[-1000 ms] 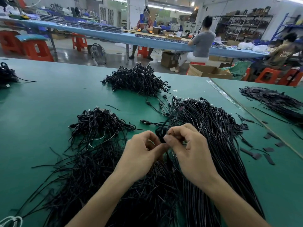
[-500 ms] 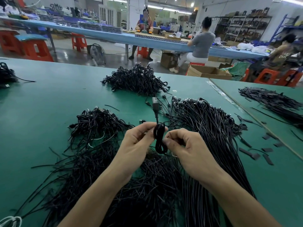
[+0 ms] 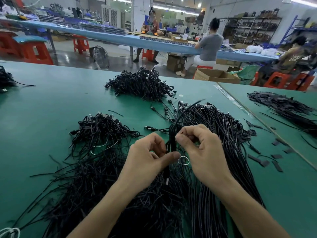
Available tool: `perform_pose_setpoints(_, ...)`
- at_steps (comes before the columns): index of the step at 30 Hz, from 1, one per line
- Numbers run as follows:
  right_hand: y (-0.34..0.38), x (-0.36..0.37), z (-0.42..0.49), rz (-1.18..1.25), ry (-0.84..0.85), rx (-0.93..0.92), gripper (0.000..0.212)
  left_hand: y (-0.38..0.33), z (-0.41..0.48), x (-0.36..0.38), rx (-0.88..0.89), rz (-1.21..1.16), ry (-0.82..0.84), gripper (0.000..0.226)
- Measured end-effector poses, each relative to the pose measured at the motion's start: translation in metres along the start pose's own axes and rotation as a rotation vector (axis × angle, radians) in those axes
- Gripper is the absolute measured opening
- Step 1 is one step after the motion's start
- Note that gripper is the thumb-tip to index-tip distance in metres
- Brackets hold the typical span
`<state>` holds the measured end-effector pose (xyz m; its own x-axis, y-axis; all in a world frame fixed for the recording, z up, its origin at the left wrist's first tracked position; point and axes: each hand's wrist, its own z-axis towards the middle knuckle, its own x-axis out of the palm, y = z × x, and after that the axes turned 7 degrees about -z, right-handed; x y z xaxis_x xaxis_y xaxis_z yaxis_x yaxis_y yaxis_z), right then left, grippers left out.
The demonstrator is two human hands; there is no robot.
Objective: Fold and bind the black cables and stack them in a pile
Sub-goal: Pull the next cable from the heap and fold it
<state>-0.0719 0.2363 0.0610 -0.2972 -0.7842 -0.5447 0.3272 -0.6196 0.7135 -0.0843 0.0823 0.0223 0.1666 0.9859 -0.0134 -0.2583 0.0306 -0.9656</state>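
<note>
**Folded black cable (image 3: 172, 140) held upright in both hands above a green surface (image 3: 42, 109).**

Left to right:
- A small cable heap (image 3: 5, 79) at the far left edge.
- A near pile of bound cables (image 3: 101, 129), with a spread of loose thin strands (image 3: 96, 186) below it.
- A larger far pile of bound cables (image 3: 142, 83), farther back.
- The left hand (image 3: 147, 160), thumb and fingers pinching the folded cable's lower part.
- The right hand (image 3: 204, 152), fingers curled, pinching its upper part, from which one thin strand rises up and right.
- A sheaf of long straight cables (image 3: 226, 134), beneath and beside the right hand.
- Scattered short black strips (image 3: 264, 163).
- A strip heap (image 3: 283, 107) on the adjoining surface.
</note>
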Motion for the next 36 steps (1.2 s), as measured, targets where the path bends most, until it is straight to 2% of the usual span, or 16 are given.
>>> perform_pose_setpoints(3,0.003,0.007,-0.005,0.115,0.046,0.013,0.018,-0.001,0.000,-0.002,-0.024,0.068,-0.059,0.034)
perform_pose_setpoints(6,0.006,0.012,-0.008,0.156,0.146,-0.010,0.020,-0.002,0.004,-0.010,-0.043,0.024,-0.074,0.003)
perform_pose_setpoints(8,0.005,0.015,-0.009,0.153,0.181,-0.009,0.018,-0.005,0.004,-0.013,-0.099,-0.051,-0.077,0.020)
perform_pose_setpoints(12,0.002,0.016,-0.008,0.289,0.261,0.088,0.016,-0.013,0.006,-0.011,-0.344,-0.458,-0.070,0.027)
perform_pose_setpoints(13,0.001,0.015,-0.008,0.325,0.279,0.115,0.017,-0.011,0.008,-0.012,-0.366,-0.493,-0.058,0.028)
perform_pose_setpoints(17,-0.005,0.015,-0.007,0.365,0.331,0.183,0.013,-0.005,0.007,-0.015,-0.223,-0.297,0.108,0.032)
perform_pose_setpoints(20,-0.016,0.017,-0.008,0.396,0.387,0.346,0.020,-0.001,0.008,-0.017,-0.205,-0.233,0.125,0.042)
perform_pose_setpoints(23,-0.030,0.021,-0.010,0.454,0.439,0.541,0.024,0.006,0.010,-0.020,-0.109,-0.004,0.135,0.024)
perform_pose_setpoints(27,-0.043,0.024,-0.009,0.632,0.556,0.673,0.017,0.010,0.011,-0.023,-0.061,0.141,0.180,0.036)
perform_pose_setpoints(29,-0.049,0.022,-0.006,0.531,0.553,0.625,0.018,0.010,0.015,-0.030,-0.090,0.155,0.157,0.040)
perform_pose_setpoints(31,-0.063,0.021,0.001,0.217,0.453,0.544,0.016,0.013,0.024,-0.040,-0.102,0.173,0.058,0.040)
perform_pose_setpoints(34,-0.087,0.019,0.015,-0.273,0.327,0.413,0.010,0.020,0.048,-0.061,-0.077,0.289,-0.225,0.036)
perform_pose_setpoints(36,-0.099,0.023,0.022,-0.476,0.365,0.416,0.025,0.025,0.063,-0.078,-0.029,0.408,-0.405,0.030)
